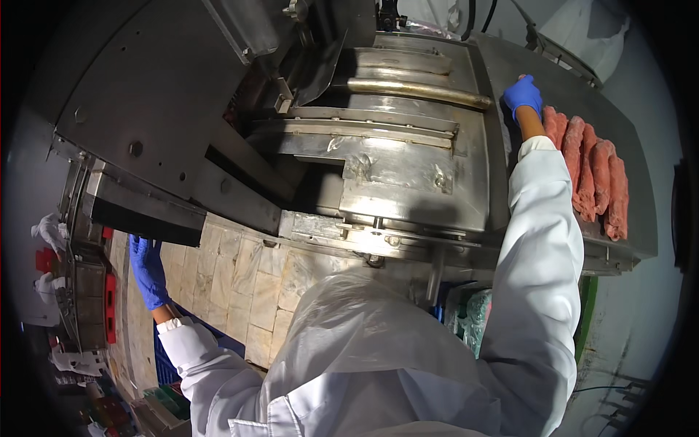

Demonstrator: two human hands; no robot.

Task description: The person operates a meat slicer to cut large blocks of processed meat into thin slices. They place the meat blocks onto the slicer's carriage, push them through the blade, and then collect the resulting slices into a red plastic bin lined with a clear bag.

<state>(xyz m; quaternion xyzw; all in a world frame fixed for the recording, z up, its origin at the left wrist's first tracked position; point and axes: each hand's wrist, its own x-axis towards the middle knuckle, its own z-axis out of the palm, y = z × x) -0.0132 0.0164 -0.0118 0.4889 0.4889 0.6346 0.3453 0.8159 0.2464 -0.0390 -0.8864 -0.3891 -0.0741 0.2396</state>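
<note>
My right hand (523, 96), in a blue glove, is closed over the steel table on the right. A small pinkish bit shows at its far edge, but what the fingers hold is hidden. Close by lie several long, pinkish-red rolls of meat (595, 169), side by side. My left hand (148, 274), also blue-gloved, is raised at the lower edge of a dark metal box (145, 207) on the left. Its fingers point upward and look stretched out; the box hides part of them. Between my hands stands a steel machine (408, 175) with a flat bed and a crosswise bar (419, 92).
A large steel housing (138, 95) rises at the left. Below are floor tiles (247, 284), a blue crate (166, 364) and green-tinted plastic (477, 320). Red bins (111, 306) and people in white (51, 237) are at far left. A white bag (590, 36) hangs at upper right.
</note>
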